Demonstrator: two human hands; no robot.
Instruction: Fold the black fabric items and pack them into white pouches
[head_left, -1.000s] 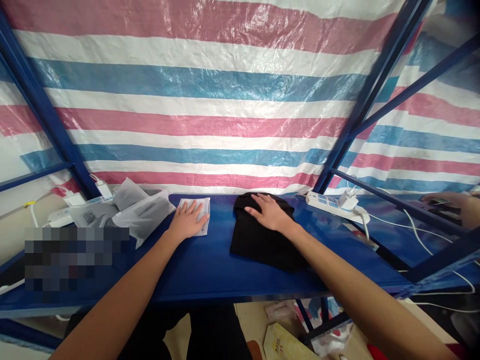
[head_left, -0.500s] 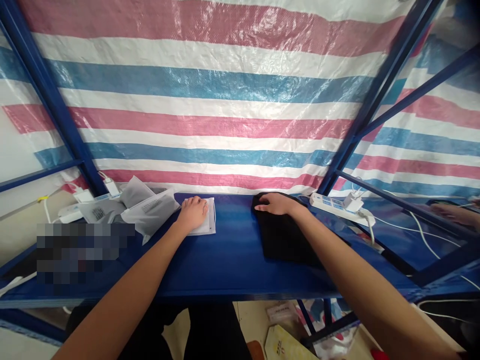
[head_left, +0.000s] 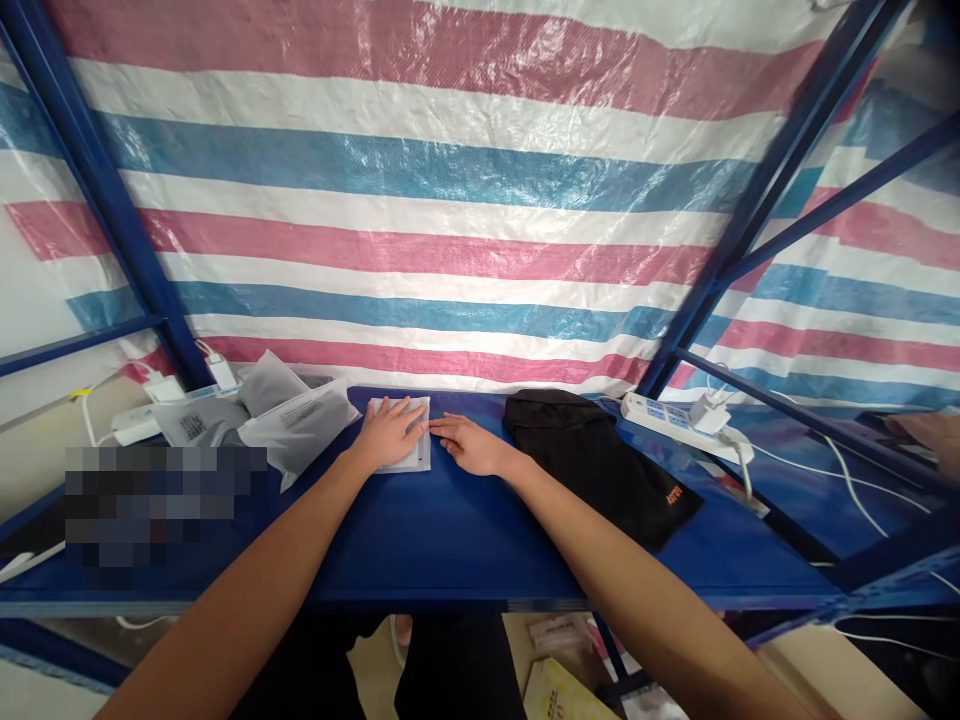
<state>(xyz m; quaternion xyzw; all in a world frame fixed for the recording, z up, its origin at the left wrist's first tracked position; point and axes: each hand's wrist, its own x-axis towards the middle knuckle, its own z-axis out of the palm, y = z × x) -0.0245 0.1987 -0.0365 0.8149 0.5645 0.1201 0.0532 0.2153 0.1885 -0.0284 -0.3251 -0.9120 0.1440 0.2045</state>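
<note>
Bright light; glare on tarp [head_left: 435, 195] (lower left pixelated).

Striped tarp [head_left: 420, 170]: pinkish-red, white, blue bands.
Desk [head_left: 450, 545] solid blue. Cloth [head_left: 577, 450] black, orange lettering [head_left: 673, 495]. Packet [head_left: 422, 456] looks whitish from here; bags [head_left: 296, 440] translucent grey, dark print. Right power strip [head_left: 637, 405] white, blue panels.

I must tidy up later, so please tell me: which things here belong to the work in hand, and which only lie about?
Belonging to the work:
white packet, under the left hand, right hand at its edge
black cloth, probably: the right hand was on it a moment ago

Apparently just lying about:
pale plastic pouches
right-side power strip
yellow box under the table
</note>
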